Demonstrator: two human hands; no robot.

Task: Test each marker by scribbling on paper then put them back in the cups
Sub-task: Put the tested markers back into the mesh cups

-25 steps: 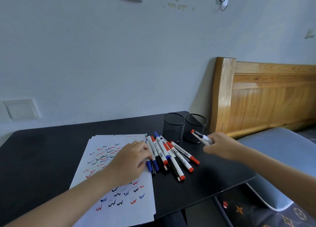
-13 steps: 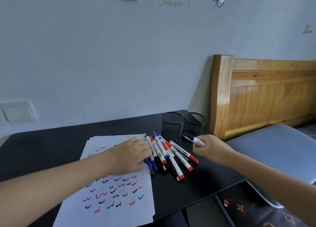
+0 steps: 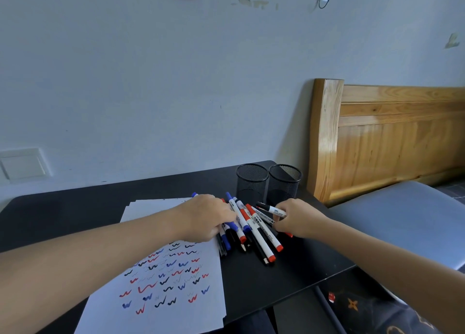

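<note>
Two black mesh cups (image 3: 252,182) stand side by side right of centre on the worktop (image 3: 289,278), only mesh showing inside. Just below them the right hand (image 3: 299,220) pinches a black-capped marker (image 3: 271,209) over the pile of markers (image 3: 251,229); a second ago it was up by the right cup. The left hand (image 3: 206,216) lies on the pile's left edge, beside the scribbled paper (image 3: 176,283); whether it grips anything, I cannot tell.

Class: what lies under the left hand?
The left hand covers part of the marker pile and scribbled paper. A blue cap pokes out behind; what the palm covers is hidden.
</note>
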